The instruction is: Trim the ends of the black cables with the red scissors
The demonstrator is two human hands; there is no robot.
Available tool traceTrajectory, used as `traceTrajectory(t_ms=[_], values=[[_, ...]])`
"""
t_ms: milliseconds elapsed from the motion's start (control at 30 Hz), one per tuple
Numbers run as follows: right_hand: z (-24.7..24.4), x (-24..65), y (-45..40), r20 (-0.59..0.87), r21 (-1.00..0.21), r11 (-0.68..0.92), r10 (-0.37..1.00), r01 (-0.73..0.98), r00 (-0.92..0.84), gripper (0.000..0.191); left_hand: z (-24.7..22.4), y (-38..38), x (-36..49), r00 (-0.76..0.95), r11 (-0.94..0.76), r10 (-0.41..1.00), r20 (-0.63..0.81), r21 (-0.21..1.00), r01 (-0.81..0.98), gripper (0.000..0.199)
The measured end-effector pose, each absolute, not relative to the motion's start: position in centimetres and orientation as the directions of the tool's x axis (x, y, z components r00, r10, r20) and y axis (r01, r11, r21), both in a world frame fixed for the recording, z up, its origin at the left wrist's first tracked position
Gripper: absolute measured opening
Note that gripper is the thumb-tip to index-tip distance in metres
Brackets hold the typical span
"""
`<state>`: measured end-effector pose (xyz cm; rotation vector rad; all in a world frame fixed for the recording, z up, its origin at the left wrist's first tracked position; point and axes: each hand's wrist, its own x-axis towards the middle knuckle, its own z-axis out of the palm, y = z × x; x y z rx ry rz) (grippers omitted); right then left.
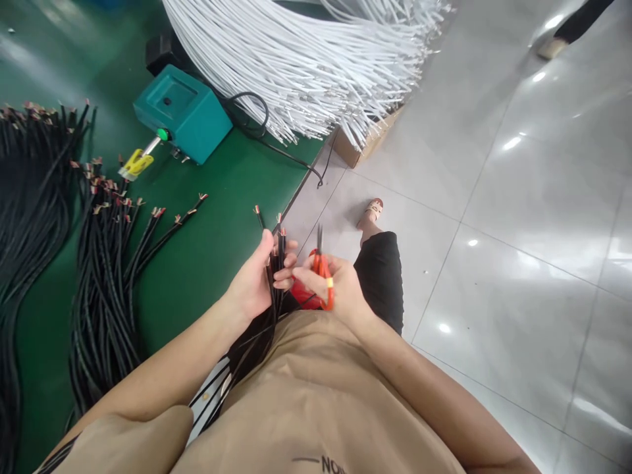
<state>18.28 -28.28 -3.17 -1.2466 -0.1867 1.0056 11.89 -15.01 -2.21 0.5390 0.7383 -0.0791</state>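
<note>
Several black cables [276, 299] pass through my left hand [251, 280], their stripped ends with small coloured wires pointing away from me. The fingers of that hand are curled round them. My right hand [340, 286] grips a pair of scissors [324, 280] with orange-red handles, close beside the cable ends. The dark blades point up and away and look closed, though they are slightly blurred. From my left hand the cables run down over my lap toward the lower left.
On the green table [182, 276] lie two big bundles of black cables [106, 289]. A teal box-shaped device [182, 112] with a yellow clip [135, 163] stands behind them. White cables [306, 59] overhang a cardboard box [368, 145]. Another person's foot [552, 47] is on the tiled floor.
</note>
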Motion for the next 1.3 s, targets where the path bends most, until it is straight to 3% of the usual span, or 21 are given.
traceTrajectory(t_ms=[133,233,333,400,500,567,667,900,1100,1300], values=[[-3.7,16.6,-27.5,-0.269,-0.963,-0.190,0.699,-0.190,0.662,0.027,-1.9,-15.4,11.9,0.678,0.831,0.224,-0.700,0.501,0.243,0.051],[-3.6,16.3,-27.1,-0.150,-0.933,-0.333,0.707,0.138,0.691,0.026,-1.9,-15.9,11.9,0.641,0.822,0.273,-0.717,0.520,0.232,0.043],[-3.4,16.2,-26.7,-0.097,-0.890,-0.368,0.731,0.270,0.676,0.025,-2.1,-16.3,11.9,0.641,0.805,0.313,-0.701,0.554,0.213,0.039],[-3.6,16.1,-26.6,-0.134,-0.919,-0.350,0.711,0.183,0.690,0.023,-2.2,-16.3,11.8,0.652,0.787,0.333,-0.681,0.582,0.205,0.041],[-4.0,16.3,-27.0,-0.311,-0.950,-0.241,0.643,-0.200,0.700,0.016,-2.4,-16.0,11.7,0.703,0.758,0.320,-0.635,0.617,0.211,0.054],[-4.3,16.7,-27.5,-0.433,-0.879,-0.128,0.619,-0.459,0.655,0.018,-2.5,-15.6,11.6,0.738,0.717,0.279,-0.615,0.644,0.266,0.056],[-4.4,17.2,-28.3,-0.534,-0.775,-0.058,0.592,-0.629,0.604,0.022,-2.7,-15.2,11.4,0.714,0.596,0.234,-0.660,0.677,0.431,0.049],[-4.3,17.3,-28.8,-0.545,-0.719,0.034,0.592,-0.695,0.593,0.024,-3.5,-14.4,10.7,0.761,0.355,0.067,-0.645,0.728,0.586,0.047],[-4.1,18.5,-29.1,-0.481,-0.775,0.060,0.590,-0.629,0.649,0.021,-3.6,-14.3,10.7,0.778,0.314,0.111,-0.619,0.764,0.563,0.034],[-3.7,19.5,-29.2,-0.513,-0.782,0.030,0.537,-0.622,0.670,0.025,-3.4,-14.8,10.8,0.748,0.232,0.186,-0.637,0.768,0.597,0.033]])
